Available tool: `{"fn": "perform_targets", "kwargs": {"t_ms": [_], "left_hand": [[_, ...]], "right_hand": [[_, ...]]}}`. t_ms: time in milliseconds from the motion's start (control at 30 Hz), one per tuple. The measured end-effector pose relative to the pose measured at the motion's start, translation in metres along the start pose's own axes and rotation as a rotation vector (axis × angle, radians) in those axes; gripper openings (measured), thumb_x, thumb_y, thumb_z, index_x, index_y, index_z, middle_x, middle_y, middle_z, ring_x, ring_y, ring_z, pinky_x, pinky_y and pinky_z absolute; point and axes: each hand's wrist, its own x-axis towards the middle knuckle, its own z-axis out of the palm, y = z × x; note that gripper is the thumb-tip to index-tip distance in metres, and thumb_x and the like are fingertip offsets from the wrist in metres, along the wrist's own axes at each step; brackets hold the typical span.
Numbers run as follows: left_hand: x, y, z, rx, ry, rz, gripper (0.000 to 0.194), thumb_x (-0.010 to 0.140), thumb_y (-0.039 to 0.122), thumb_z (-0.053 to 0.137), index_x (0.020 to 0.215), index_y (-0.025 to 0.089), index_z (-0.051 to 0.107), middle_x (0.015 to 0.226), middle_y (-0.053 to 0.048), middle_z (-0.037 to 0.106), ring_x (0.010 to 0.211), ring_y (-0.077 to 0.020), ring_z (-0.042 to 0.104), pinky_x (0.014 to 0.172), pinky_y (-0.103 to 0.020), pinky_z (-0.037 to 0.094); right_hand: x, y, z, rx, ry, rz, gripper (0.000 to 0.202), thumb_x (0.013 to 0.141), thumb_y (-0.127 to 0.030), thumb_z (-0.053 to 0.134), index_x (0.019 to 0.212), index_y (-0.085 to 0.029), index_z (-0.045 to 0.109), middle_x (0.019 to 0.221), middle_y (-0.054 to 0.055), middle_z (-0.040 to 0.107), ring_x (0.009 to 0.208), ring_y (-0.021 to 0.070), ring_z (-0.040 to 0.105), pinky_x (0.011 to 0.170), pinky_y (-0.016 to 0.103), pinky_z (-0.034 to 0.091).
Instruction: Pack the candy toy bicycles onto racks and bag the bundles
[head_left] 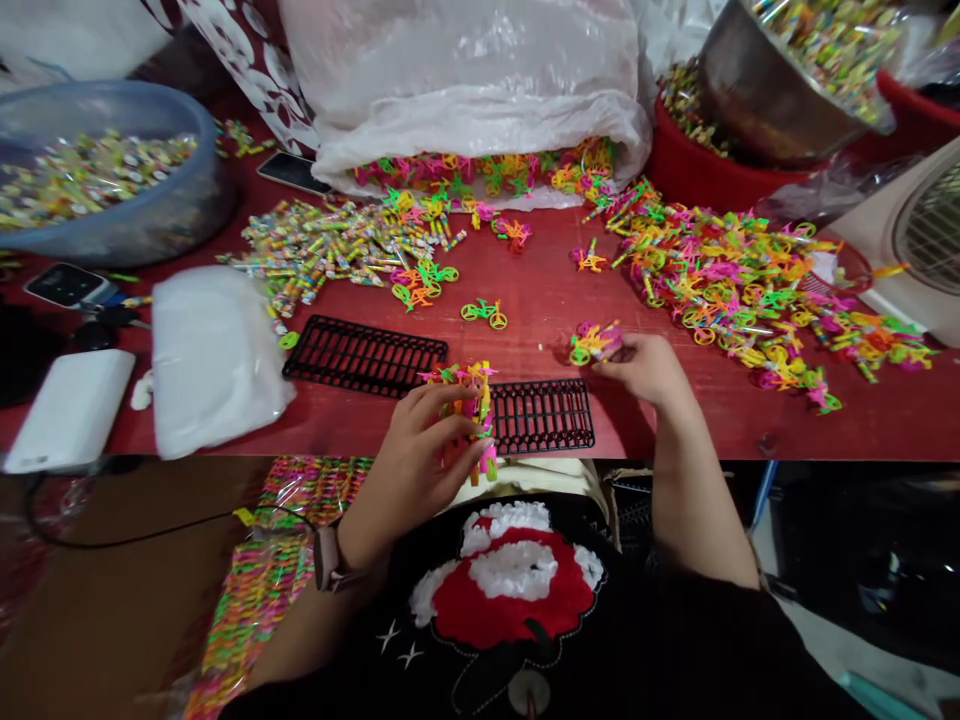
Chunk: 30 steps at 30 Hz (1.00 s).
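Observation:
My left hand (427,445) curves its fingers around a row of small colourful plastic toy bicycles (484,385), which stands at the left part of a black slotted rack (547,415) near the table's front edge. Between the fingers and thumb of my right hand (646,368) is a small bunch of toy bicycles (592,342) in pink, yellow and green, held just above the red table. A second black slotted rack (360,355) lies to the left, beside my left hand. One green and orange toy bicycle (484,313) lies apart behind the racks.
A big heap of toy bicycles (720,270) covers the table's right side. Wrapped candy tubes (322,245) are piled at the left, near a blue basin (214,180). A white plastic bag (465,70) spills bicycles at the back. A stack of clear plastic bags (214,360) lies front left.

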Motion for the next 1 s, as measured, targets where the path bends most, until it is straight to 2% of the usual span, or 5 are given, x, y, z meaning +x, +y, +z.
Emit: {"fn": "perform_targets", "kwargs": {"t_ms": [167,333,600,867,1000], "left_hand": [[0.002,0.002,0.002,-0.027,-0.044,0.0,0.004,0.097,0.026,0.071,0.096,0.023,0.069,0.132,-0.008,0.066,0.128,-0.0284,0.055,0.112,-0.055,0.041],[0.0,0.006,0.006,-0.01,0.003,-0.036,0.007,0.095,0.027,0.073,0.092,0.023,0.069,0.128,-0.007,0.066,0.126,-0.0287,0.054,0.109,-0.054,0.041],[-0.002,0.011,0.014,0.023,0.054,-0.091,0.007,0.095,0.027,0.072,0.092,0.022,0.068,0.128,-0.007,0.065,0.123,-0.0295,0.055,0.108,-0.055,0.043],[0.0,0.008,0.019,0.058,0.08,-0.099,0.005,0.094,0.026,0.074,0.096,0.022,0.072,0.131,-0.009,0.063,0.123,-0.0304,0.056,0.105,-0.055,0.046],[0.0,0.009,0.017,0.059,0.076,-0.094,0.005,0.094,0.026,0.074,0.095,0.022,0.072,0.13,-0.01,0.063,0.123,-0.0312,0.055,0.105,-0.056,0.046]], "right_hand": [[-0.045,-0.034,0.06,0.48,-0.178,-0.241,0.028,0.079,-0.04,0.085,0.092,-0.02,0.07,0.082,0.0,0.07,0.073,0.0163,0.064,0.071,0.031,0.053],[-0.047,-0.058,0.103,0.384,-0.186,-0.405,0.02,0.096,-0.039,0.068,0.105,-0.021,0.072,0.106,0.007,0.078,0.098,0.0239,0.071,0.092,0.038,0.054],[-0.046,-0.047,0.11,0.066,-0.1,-0.62,0.013,0.094,-0.016,0.056,0.1,-0.021,0.066,0.103,0.011,0.074,0.099,0.0266,0.068,0.09,0.04,0.054],[-0.053,-0.061,0.116,-0.088,-0.16,-0.597,0.022,0.087,-0.004,0.052,0.098,-0.019,0.062,0.097,0.011,0.068,0.091,0.0249,0.063,0.084,0.036,0.053],[-0.046,-0.056,0.117,0.015,-0.124,-0.529,0.021,0.084,-0.004,0.054,0.094,-0.02,0.064,0.095,0.009,0.072,0.091,0.0243,0.067,0.083,0.035,0.054]]}}
